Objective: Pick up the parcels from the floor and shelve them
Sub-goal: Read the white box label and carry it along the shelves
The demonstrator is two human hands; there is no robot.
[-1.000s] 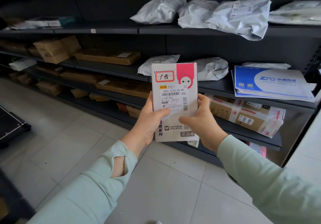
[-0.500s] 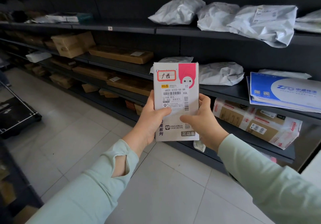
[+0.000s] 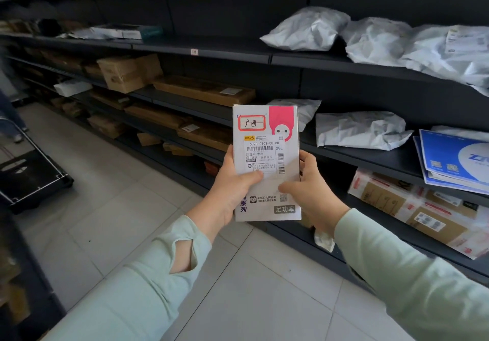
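The person has stepped leftward along the shelves (image 3: 238,55). The blue envelopes (image 3: 455,160) are now cut off at the right edge, and the black trolley (image 3: 29,179) shows more fully at left.

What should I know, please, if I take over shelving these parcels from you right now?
Left grip: holds the white-and-pink parcel by its left edge, thumb across the label.
Right grip: holds its right edge.
Parcel: upright in the air before the shelves, label toward the camera, touching no shelf.
Done: this parcel is off the floor.
Left: set it on a shelf; grey bags and cardboard boxes already lie there. No other floor parcel shows in view.
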